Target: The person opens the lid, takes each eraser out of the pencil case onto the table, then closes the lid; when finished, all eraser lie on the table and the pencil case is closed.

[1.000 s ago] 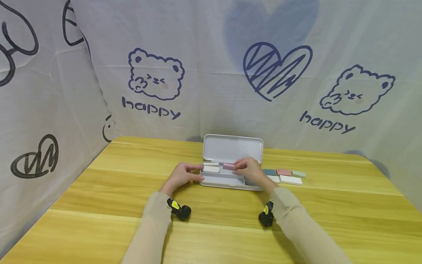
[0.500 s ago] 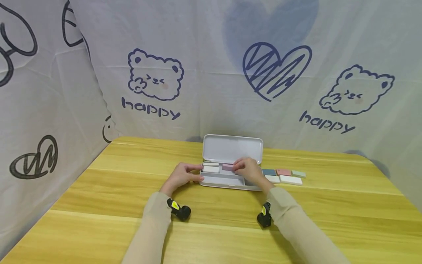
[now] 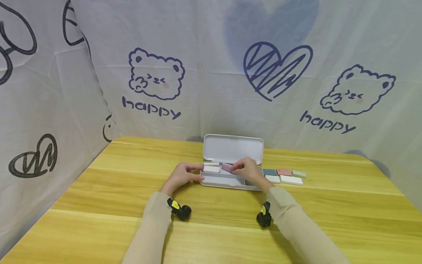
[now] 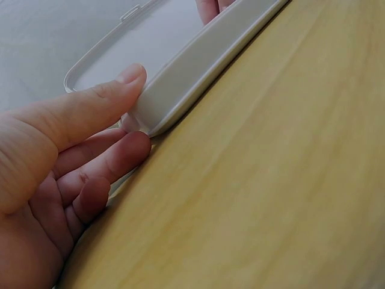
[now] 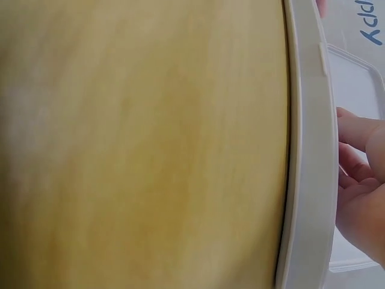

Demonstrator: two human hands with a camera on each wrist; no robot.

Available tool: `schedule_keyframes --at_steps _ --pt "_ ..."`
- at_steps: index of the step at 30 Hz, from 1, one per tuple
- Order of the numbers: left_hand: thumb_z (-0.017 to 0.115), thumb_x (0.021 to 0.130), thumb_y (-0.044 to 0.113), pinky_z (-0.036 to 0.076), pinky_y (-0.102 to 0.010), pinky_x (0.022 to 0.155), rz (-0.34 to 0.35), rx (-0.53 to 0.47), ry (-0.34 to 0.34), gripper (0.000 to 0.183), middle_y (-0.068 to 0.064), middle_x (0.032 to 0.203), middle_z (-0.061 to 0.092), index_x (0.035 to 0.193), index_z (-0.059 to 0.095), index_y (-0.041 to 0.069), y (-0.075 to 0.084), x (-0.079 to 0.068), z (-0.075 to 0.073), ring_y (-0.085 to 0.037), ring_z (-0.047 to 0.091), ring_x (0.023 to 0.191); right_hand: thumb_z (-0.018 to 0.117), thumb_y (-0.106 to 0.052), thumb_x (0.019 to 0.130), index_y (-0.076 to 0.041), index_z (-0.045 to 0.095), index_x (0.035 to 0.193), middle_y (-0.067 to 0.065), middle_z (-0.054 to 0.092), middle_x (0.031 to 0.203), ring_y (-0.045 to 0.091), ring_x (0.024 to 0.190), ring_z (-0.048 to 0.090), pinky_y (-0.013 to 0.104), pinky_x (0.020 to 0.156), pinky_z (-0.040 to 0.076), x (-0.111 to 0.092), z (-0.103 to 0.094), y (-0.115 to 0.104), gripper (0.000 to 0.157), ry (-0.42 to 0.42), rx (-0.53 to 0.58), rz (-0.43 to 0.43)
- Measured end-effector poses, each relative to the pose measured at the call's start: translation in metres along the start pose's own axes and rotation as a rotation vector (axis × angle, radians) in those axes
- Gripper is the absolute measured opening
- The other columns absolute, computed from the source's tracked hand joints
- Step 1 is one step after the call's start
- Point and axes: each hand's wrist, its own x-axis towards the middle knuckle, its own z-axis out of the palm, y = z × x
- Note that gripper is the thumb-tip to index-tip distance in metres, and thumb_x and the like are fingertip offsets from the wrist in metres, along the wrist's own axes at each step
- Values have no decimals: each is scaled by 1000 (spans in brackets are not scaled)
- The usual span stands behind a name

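Observation:
A white pencil case [image 3: 222, 181] lies on the table with its lid [image 3: 233, 148] raised at the back. My left hand [image 3: 181, 176] holds the case's left end; in the left wrist view its thumb [image 4: 114, 99] and curled fingers meet the corner. Over the back compartment, my right hand [image 3: 248, 170] pinches a pinkish-purple eraser [image 3: 226, 167], which sits slightly slanted. Left of it in that compartment lie two white erasers, the nearer one [image 3: 211, 169] in plain sight. In the right wrist view the case wall [image 5: 314, 150] hides the right fingertips.
Right of the case, several erasers lie in two rows on the wooden table [image 3: 211, 234]: a blue one [image 3: 269, 172], a pink one [image 3: 284, 172], a pale green one [image 3: 299, 174] and white ones [image 3: 291, 180]. A printed cloth [image 3: 211, 91] hangs behind the table.
My right hand has shifted slightly left with the pinkish-purple eraser, which has turned from lying straight to slightly slanted. The left hand and the case have stayed in place.

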Motion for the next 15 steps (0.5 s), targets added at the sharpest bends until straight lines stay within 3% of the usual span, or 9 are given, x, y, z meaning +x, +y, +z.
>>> schedule_keyframes --at_steps 10,15 --pt "75 72 12 41 -24 52 0 -10 -17 45 -16 114 58 113 61 2 0 2 -1 -12 55 58 67 6 74 8 66 83 14 65 77 14 67 57 25 58 48 -1 -6 1 9 16 116 21" --pt "72 74 7 41 -25 53 13 -8 -36 43 -21 115 56 113 58 -4 15 -9 -2 -16 56 59 67 6 74 8 66 88 15 65 81 17 72 58 26 62 49 -3 -10 -1 15 21 156 82"
